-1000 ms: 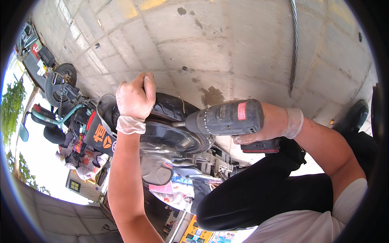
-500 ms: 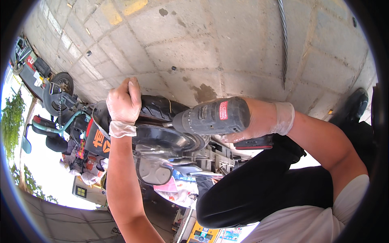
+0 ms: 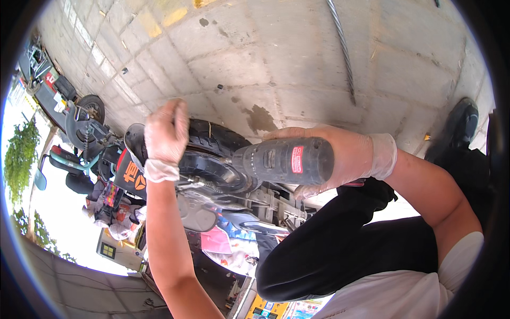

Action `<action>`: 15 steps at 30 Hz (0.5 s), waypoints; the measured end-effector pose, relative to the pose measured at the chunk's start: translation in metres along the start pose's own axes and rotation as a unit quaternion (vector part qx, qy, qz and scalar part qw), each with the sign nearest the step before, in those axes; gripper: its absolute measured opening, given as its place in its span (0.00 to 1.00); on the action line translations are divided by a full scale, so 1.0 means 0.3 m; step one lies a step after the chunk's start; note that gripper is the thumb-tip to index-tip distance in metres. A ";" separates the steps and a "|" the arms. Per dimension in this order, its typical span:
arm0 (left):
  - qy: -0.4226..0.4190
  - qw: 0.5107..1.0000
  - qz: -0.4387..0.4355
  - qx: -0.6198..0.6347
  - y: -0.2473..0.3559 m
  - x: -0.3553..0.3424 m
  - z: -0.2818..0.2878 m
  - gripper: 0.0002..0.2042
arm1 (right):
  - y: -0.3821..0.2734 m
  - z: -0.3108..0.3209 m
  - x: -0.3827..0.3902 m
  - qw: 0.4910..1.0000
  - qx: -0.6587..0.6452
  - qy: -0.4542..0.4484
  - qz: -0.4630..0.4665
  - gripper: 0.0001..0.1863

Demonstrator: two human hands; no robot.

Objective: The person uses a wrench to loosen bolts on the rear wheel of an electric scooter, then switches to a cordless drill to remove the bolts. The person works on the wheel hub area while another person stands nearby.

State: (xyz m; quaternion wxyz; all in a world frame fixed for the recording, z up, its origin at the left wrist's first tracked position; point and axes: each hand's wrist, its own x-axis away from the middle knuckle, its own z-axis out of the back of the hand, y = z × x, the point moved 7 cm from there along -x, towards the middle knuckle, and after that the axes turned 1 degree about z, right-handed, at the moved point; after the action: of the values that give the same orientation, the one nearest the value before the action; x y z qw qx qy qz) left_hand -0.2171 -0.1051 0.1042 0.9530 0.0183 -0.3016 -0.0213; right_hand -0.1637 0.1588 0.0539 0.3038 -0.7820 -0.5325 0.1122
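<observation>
- Head view: we see the black, barrel-shaped cordless drill [image 3: 284, 161] in the gloved right hand [image 3: 345, 154]; its fingers are wrapped around the tool's rear and handle, with one digit stretched along the upper side of the body.
- Head view: the drill's long axis runs nearly level across the picture, nose to the left, so its tip meets the outline of the black, ring-shaped wheel rim [image 3: 210, 166]. We cannot tell whether the two touch.
- Head view: the rim lies left of the right hand, beyond the drill's nose, inside the black, treaded rubber tyre [image 3: 220, 137].
- Head view: our gloved left hand [image 3: 167, 130] is nearer to the tyre than the right hand is. It stands in front of the tyre's left end, fingers curled closed; we cannot make out anything inside them, nor whether they touch the rubber.
- Head view, against half a second ago: the drill's red-edged battery base, plain to us then, is now almost wholly hidden behind the right hand and the knee. The grey, twisted metal cable [image 3: 342, 50] on the pale, paved ground [image 3: 239, 58] now slants more, which suggests to us that the camera turned. The left hand stays curled.
</observation>
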 end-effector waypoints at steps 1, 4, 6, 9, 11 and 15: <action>-0.002 0.999 -0.030 0.022 0.039 0.009 -0.010 0.09 | 0.015 0.000 0.013 0.999 -0.042 0.002 -0.030 0.44; -0.034 0.998 -0.042 -0.035 0.082 0.009 -0.052 0.08 | 0.028 -0.004 0.027 0.997 -0.046 -0.009 -0.053 0.42; -0.026 0.996 -0.060 -0.058 0.090 -0.006 -0.061 0.08 | 0.022 -0.001 0.017 0.998 -0.048 0.002 -0.037 0.41; -0.021 0.993 -0.085 -0.079 0.088 -0.014 -0.070 0.09 | 0.019 0.016 -0.007 0.999 -0.009 0.026 -0.030 0.37; -0.019 0.991 -0.098 -0.087 0.081 -0.016 -0.075 0.09 | 0.036 0.019 -0.030 0.997 0.011 0.035 -0.061 0.34; -0.006 0.997 -0.059 -0.054 0.030 -0.019 -0.071 0.09 | 0.076 0.009 -0.064 0.988 -0.023 0.044 -0.145 0.28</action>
State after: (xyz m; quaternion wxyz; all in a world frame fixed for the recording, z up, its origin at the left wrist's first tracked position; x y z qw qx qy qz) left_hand -0.2092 -0.0953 0.0840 0.9477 -0.0151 -0.3044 -0.0942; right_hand -0.1555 0.1368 0.0353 0.3222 -0.7076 -0.6286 0.0205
